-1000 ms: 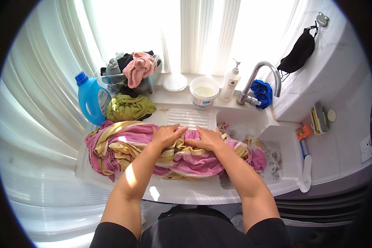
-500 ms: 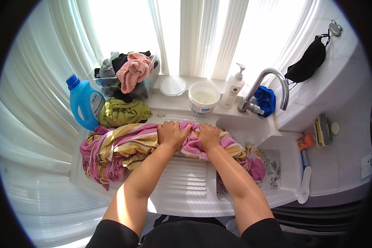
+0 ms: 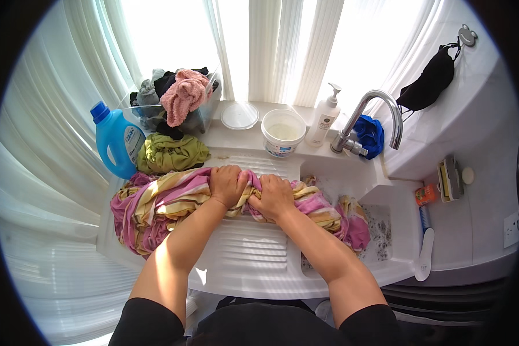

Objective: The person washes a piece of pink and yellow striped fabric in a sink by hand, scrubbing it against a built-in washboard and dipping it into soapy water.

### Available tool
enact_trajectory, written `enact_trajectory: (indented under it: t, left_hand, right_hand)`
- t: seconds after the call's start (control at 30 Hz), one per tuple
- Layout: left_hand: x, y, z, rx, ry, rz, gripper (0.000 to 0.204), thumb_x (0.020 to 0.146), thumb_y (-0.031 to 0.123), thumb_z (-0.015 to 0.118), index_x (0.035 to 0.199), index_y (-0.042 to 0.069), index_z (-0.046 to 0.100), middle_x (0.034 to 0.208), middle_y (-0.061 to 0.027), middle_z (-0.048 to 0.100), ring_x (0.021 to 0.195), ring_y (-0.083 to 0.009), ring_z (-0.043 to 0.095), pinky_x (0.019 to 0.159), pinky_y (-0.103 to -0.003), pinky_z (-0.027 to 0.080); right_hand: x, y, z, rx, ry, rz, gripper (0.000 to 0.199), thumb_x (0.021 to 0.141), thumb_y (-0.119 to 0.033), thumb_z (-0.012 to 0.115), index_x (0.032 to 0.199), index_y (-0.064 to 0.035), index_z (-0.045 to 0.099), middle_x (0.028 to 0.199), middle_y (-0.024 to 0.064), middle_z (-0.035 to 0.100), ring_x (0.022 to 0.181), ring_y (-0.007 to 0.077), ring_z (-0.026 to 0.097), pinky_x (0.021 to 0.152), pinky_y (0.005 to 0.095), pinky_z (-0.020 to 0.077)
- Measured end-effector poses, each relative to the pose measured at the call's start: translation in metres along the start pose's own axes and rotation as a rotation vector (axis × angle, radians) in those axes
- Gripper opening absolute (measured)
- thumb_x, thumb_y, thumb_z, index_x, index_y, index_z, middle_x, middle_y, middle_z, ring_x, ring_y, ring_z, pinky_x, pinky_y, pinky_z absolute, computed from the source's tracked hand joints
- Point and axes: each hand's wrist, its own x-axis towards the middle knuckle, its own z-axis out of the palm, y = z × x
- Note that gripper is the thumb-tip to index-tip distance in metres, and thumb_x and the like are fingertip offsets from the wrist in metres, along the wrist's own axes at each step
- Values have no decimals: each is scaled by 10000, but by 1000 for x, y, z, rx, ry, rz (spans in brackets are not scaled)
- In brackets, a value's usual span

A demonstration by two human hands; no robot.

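A long bunched cloth (image 3: pixel 161 202) in pink, yellow and brown stripes lies across the ribbed washboard (image 3: pixel 254 248) of a white laundry sink. Its right end hangs into the basin, where suds and dark water show. My left hand (image 3: pixel 228 185) is closed round the middle of the cloth. Close beside it, my right hand (image 3: pixel 272 196) also grips the cloth, its thumb pointing toward the left hand. The fabric between the two hands is squeezed into a narrow bunch. A crumpled green garment (image 3: pixel 172 154) rests just behind the cloth's left part.
Behind the sink stand a blue detergent jug (image 3: pixel 118 141), a clear bin of clothes (image 3: pixel 199 115), a round lid (image 3: pixel 240 116), a white tub (image 3: pixel 283 134) and a pump bottle (image 3: pixel 323 120). A chrome faucet (image 3: pixel 395 109) arches over the basin. A brush (image 3: pixel 425 254) lies at the right edge.
My right hand has shifted left and turned, now nearer my left hand, which has moved slightly left. The left part of the cloth has drawn up a little.
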Motion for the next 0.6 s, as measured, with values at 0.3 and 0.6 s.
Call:
enact_trajectory:
  t: [0.3,0.6]
  left_hand:
    - [-78,47,-97,-40,-140,334,511,799,519,631,1108,115,674,985,-103,625,996,-298,574,1005,-504,329]
    - [-5,6,5,145,152,-70,231,894,290,530,831,110,660,859,-116,657,852,-322,588,777,-501,392]
  right_hand:
    - [-88,-21,-61,180,-9,-389,680,696,-535,723,1223,-126,589,1243,152,546,1108,306,538,954,484,341]
    - [15,-13,12,-178,121,65,268,832,-335,588,912,-85,643,817,118,659,821,301,641,759,460,459]
